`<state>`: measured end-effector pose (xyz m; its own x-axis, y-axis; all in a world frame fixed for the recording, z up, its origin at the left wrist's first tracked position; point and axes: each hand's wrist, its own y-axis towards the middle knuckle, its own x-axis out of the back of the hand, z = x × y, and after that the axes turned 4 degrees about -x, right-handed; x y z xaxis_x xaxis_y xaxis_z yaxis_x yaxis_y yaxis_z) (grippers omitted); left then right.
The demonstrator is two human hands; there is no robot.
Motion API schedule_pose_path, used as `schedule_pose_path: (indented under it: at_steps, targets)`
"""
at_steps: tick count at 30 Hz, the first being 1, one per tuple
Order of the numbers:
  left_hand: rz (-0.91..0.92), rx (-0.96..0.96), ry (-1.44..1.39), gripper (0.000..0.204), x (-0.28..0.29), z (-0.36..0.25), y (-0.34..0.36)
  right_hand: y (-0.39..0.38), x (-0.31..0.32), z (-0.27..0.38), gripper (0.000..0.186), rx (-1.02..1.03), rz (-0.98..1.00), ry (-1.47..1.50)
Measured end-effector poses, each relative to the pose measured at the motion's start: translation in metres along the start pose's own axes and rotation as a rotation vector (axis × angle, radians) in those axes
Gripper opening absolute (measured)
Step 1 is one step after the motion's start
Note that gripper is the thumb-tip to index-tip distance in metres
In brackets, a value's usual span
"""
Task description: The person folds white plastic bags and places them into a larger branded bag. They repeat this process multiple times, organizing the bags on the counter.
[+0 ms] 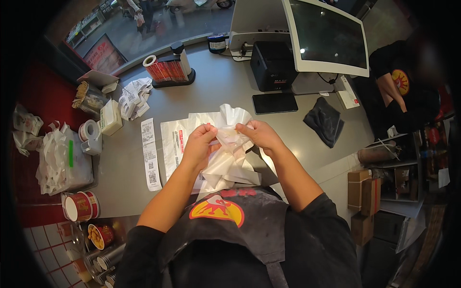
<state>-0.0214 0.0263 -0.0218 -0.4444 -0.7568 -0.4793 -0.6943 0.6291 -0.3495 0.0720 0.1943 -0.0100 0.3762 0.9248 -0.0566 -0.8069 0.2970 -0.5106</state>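
Note:
My left hand [200,144] and my right hand [259,135] pinch a crumpled white bag [232,115] near its top, the fingertips a short way apart at the middle of the grey counter. The bag's lower part spreads toward my body, over flatter white bags [174,144] with red and dark printing. A long printed paper slip [151,153] lies to the left of them.
A monitor [326,36], black box [272,66], phone [274,102] and dark cloth [322,122] occupy the back and right. Label dispenser [168,69], tape [89,132], bag bin [72,165] and food buckets [101,236] sit left. Another person [398,96] is at right.

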Motion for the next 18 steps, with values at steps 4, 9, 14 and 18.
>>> schedule_pose_path:
  at_steps: [4, 9, 14, 18]
  targets:
    - [-0.220, -0.315, -0.025, 0.012, 0.014, -0.021, -0.001, 0.014, 0.020, -0.017, 0.029, 0.071, -0.123, -0.014]
    - [-0.380, -0.552, 0.407, 0.014, 0.022, -0.020, -0.008, -0.012, 0.002, 0.009, 0.041, 0.025, 0.015, 0.407]
    - [-0.468, -0.754, 0.462, 0.017, 0.001, -0.033, -0.020, -0.008, -0.008, -0.017, 0.106, 0.395, 0.025, -0.218]
    - [-0.483, -1.079, 0.480, 0.016, 0.036, -0.101, -0.045, -0.009, -0.002, -0.028, 0.089, 0.307, -0.266, -0.602]
